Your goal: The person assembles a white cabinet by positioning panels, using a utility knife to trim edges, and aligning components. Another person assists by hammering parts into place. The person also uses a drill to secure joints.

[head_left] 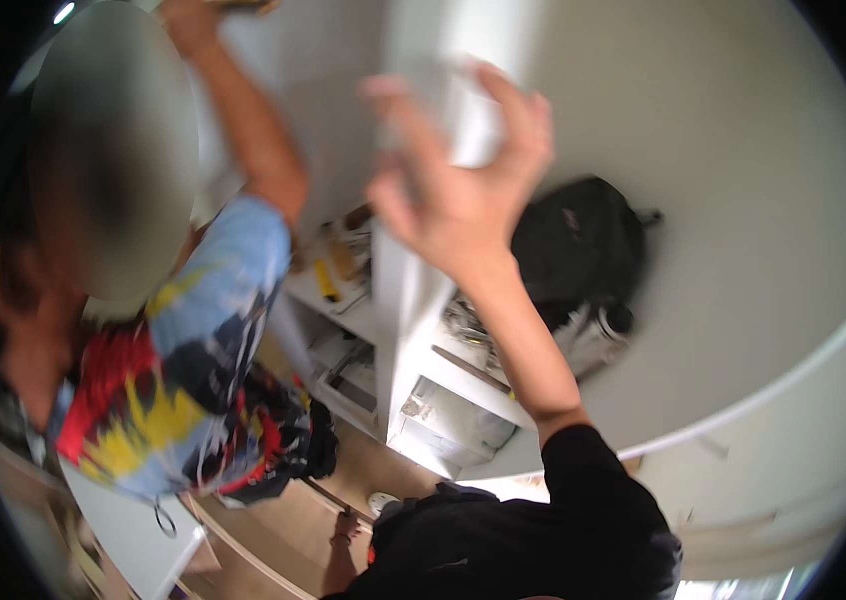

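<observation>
My right arm, in a black short sleeve, reaches up through the middle of the view. My right hand [468,195] is raised in front of a white upright panel [403,300], fingers apart and curved, smeared a little by motion. Nothing clear shows between them. Far below, beside my black shirt, my left hand [347,524] hangs low with a band on its wrist. It is small and dark next to a thin dark bar [328,497], and whether the fingers hold that bar cannot be made out.
Another person in a colourful shirt [193,370] stands close at left, one arm raised. A black backpack [583,240] and a bottle [603,335] rest right of the panel. White shelves [348,310] hold tools. A white tabletop [133,520] lies lower left.
</observation>
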The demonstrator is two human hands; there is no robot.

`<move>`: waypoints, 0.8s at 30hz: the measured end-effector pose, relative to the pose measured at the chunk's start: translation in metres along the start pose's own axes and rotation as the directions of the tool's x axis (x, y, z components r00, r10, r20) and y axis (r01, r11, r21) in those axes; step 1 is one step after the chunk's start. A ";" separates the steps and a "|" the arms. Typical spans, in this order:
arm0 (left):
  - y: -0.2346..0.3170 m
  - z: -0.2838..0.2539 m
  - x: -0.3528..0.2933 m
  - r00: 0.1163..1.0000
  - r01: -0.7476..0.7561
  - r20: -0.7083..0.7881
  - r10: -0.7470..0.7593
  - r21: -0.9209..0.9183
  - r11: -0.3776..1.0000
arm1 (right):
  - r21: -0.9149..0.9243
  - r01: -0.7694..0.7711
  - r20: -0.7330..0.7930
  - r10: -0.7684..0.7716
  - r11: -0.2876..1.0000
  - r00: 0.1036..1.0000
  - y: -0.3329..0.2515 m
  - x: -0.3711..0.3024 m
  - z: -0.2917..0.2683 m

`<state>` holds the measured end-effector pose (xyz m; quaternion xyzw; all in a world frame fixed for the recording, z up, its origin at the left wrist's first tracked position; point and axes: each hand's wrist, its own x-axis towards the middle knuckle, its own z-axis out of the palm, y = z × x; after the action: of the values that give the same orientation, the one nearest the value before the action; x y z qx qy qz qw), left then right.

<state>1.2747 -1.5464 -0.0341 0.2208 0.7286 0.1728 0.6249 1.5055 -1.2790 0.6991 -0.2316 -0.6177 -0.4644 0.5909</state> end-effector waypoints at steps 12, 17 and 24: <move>0.053 -0.007 -0.001 0.988 0.050 0.130 -0.081 0.224 0.973 | 0.397 0.610 0.059 -0.682 0.686 0.729 0.055 0.038 0.042; 0.064 -0.004 0.009 0.988 0.027 0.140 -0.068 0.272 0.962 | 0.410 0.590 0.060 -0.666 0.696 0.744 0.054 0.035 0.042; 0.045 -0.015 0.015 0.977 0.168 0.097 -0.188 0.181 0.969 | 0.374 0.583 0.148 -0.667 0.721 0.730 0.051 0.040 0.036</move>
<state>1.2626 -1.5004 -0.0204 0.2171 0.7209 0.0396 0.6569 1.5217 -1.2358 0.7568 0.0244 -0.7976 -0.5012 0.3347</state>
